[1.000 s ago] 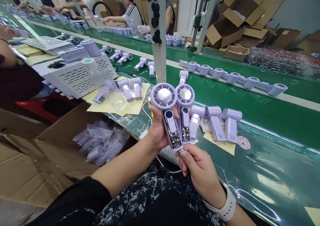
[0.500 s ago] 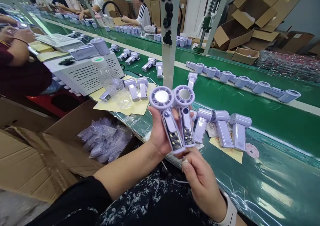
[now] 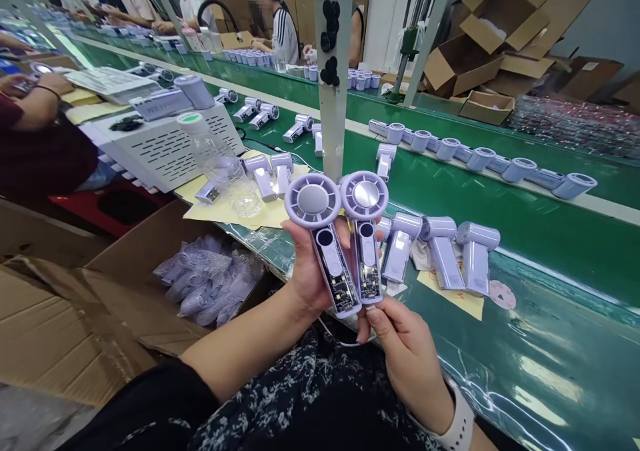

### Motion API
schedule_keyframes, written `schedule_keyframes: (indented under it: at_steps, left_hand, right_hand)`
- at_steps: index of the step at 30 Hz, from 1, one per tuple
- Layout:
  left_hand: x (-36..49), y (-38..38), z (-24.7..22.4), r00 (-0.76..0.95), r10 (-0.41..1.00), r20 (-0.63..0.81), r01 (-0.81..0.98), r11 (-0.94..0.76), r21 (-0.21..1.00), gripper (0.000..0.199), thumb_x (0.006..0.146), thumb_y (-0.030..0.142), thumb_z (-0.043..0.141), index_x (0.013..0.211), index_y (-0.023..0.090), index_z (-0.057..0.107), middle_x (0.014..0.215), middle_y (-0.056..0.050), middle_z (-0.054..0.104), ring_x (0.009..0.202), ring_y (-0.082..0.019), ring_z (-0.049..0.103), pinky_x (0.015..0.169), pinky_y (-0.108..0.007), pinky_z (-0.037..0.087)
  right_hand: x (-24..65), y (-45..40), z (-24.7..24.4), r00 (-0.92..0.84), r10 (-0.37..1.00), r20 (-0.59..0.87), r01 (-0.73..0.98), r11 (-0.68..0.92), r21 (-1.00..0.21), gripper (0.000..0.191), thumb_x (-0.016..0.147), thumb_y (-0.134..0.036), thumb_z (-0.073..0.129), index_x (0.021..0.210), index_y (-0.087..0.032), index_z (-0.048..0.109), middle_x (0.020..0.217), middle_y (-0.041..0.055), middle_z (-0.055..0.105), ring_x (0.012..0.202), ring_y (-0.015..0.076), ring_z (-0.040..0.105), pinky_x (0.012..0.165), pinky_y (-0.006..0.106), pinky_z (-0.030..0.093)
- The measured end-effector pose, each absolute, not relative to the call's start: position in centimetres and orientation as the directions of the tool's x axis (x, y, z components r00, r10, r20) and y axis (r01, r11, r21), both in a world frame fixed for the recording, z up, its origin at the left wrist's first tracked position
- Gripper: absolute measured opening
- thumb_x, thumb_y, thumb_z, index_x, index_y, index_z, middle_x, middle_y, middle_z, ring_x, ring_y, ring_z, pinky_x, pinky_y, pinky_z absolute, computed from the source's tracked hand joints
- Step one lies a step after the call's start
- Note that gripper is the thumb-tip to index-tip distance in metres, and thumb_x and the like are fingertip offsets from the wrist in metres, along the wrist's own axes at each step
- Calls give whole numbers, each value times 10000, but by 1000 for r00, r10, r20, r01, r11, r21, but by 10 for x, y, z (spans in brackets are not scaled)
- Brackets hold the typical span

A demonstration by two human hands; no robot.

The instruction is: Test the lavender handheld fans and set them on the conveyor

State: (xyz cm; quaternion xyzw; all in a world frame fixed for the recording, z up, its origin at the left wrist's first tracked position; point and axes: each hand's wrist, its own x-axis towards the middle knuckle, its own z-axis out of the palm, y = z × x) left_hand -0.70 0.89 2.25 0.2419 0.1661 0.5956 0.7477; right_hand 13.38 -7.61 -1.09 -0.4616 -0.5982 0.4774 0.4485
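Note:
My left hand (image 3: 306,274) is closed around two lilac handheld fans, held side by side with their round heads up. The left fan (image 3: 334,271) and the right fan (image 3: 369,258) both show bare circuit boards in their handles and silver discs in their heads. Below them, my right hand (image 3: 413,354) pinches the end of a white cable (image 3: 345,343) against the base of the right fan. The fingers hide the plug, so I cannot tell whether it is inserted. Several more lilac fans (image 3: 444,254) stand just right of my hands.
A cardboard box (image 3: 130,238) with bagged lilac parts (image 3: 205,278) sits lower left. A clear plastic bottle (image 3: 215,164) stands by a white vented case (image 3: 175,148). A row of fans (image 3: 483,161) lies along the green belt (image 3: 550,244), behind a metal post (image 3: 333,118). Co-workers sit opposite and left.
Both fans have tilted to face me more squarely, and their heads have spread slightly apart. The indicator windows on the handles now look dark. My right hand stays at the bases.

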Motion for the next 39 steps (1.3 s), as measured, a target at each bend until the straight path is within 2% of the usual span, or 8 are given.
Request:
schedule_keyframes:
  at_steps: [8, 13, 16, 20, 24, 29, 35, 39]
  left_hand:
    - [8, -3, 9, 173, 975, 139, -804, 59, 592, 724, 567, 905, 724, 640, 188, 654, 935, -112, 761, 1043, -374, 719, 807, -487, 639]
    - [3, 5, 10, 149, 983, 111, -789, 51, 612, 705, 610, 886, 721, 719, 192, 659, 1016, -114, 766, 1155, -384, 687, 949, -513, 604]
    - [-3, 10, 13, 98, 990, 99, -782, 15, 624, 581, 733, 769, 733, 839, 200, 694, 1074, -98, 767, 1223, -364, 663, 1045, -514, 553]
    - [-10, 2, 4, 330, 933, 144, -607, 93, 789, 505, 709, 524, 884, 1055, 185, 740, 1096, -111, 772, 1176, -345, 684, 1020, -461, 562]
    - [-18, 1, -11, 588, 800, 122, -447, 196, 873, 498, 710, 429, 917, 1105, 178, 747, 1036, -114, 771, 1025, -291, 717, 879, -379, 598]
    - [-18, 11, -10, 445, 895, -5, -514, 260, 817, 494, 844, 649, 725, 973, 173, 709, 923, -69, 699, 852, -195, 672, 821, -338, 595]
    - [-14, -5, -2, 570, 819, 74, -475, 254, 842, 493, 804, 263, 843, 1198, 243, 547, 982, -6, 610, 813, -148, 648, 753, -303, 566]
    - [-15, -11, -2, 680, 726, 106, -400, 245, 883, 418, 892, 345, 757, 1201, 222, 504, 962, -14, 612, 781, -151, 667, 726, -307, 552]
  right_hand:
    - [113, -84, -23, 19, 997, -72, -225, -66, -972, 455, 1059, -528, 494, 728, -218, 534, 480, -68, 467, 448, 114, 492, 500, 231, 399]
    - [148, -78, -15, -84, 990, 110, 124, 119, -985, 405, 1052, -470, 506, 752, -210, 588, 906, 57, 677, 859, 192, 644, 758, 296, 500]
    - [175, -71, -13, 88, 972, 217, 358, 172, -918, 392, 1030, -477, 531, 753, -215, 625, 1262, 105, 658, 1224, 295, 595, 974, 417, 480]
    - [184, -64, -14, 229, 949, 216, 338, 130, -932, 476, 962, -543, 631, 1359, -280, 631, 1591, 110, 473, 1469, 356, 423, 1141, 561, 403]
    - [178, -66, -11, -81, 996, 36, -136, 25, -990, 517, 958, -475, 685, 1421, -285, 558, 1376, 119, 659, 1195, 303, 665, 1022, 487, 545]
    - [184, -65, -11, 79, 997, -10, -107, -2, -994, 541, 825, -397, 843, 1281, -263, 585, 985, 48, 691, 853, 232, 662, 844, 400, 590]
    - [186, -65, -1, 48, 997, 55, -324, 68, -944, 308, 931, -425, 715, 1191, -278, 639, 1104, 64, 678, 873, 207, 659, 790, 364, 589]
    - [183, -69, -3, -12, 999, 39, -386, 32, -922, 299, 940, -402, 711, 1198, -271, 635, 1086, 56, 676, 858, 193, 660, 789, 349, 588]
